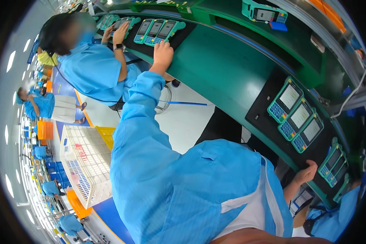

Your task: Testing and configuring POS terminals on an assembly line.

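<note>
At the bench's far left stand three teal payment terminals (155, 30) in a row, with dark screens and keypads. My left hand (163, 55) reaches out to the nearest of them, its curled fingers gripping the lower edge. My right hand (306, 173) is at the bench's near edge on the right, fingers folded in and no object visible in them. It lies between three terminals with lit screens (300, 114) and another group with dark screens (333, 166). Both groups stand on a black mat (259, 110).
A green bench (215, 61) runs across, with a raised shelf (272, 44) behind it holding a terminal (265, 15) and a blue block (278, 26). At left a co-worker (91, 69) handles terminals; another person's blue sleeve (333, 219) is at lower right. A white crate (89, 162) stands behind me.
</note>
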The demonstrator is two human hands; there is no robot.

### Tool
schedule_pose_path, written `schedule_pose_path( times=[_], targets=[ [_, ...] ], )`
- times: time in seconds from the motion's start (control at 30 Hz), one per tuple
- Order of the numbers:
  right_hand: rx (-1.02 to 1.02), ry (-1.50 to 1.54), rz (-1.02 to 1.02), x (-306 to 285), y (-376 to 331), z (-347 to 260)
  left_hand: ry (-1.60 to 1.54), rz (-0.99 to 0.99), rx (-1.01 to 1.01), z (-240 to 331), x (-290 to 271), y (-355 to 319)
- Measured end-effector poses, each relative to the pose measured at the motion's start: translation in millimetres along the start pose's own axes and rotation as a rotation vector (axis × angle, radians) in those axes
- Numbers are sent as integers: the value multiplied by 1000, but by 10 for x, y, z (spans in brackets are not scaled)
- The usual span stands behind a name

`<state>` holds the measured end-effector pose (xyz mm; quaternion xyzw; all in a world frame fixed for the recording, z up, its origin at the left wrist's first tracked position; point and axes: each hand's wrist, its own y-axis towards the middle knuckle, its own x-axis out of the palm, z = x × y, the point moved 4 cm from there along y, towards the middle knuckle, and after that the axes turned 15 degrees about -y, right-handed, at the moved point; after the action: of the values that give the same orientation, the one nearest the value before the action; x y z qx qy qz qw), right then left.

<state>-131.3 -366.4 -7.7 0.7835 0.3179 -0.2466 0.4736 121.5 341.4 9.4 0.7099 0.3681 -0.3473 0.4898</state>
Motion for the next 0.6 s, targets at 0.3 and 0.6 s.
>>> schedule_pose_path(
  times=[0.3, 0.6],
  targets=[
    [17, -11, 15, 4, 5, -30, -422, 183, 138, 1174, -415, -183],
    [55, -90, -10, 22, 8, -3, -774, 184, 265, 2852, -1109, -420]
  ],
)
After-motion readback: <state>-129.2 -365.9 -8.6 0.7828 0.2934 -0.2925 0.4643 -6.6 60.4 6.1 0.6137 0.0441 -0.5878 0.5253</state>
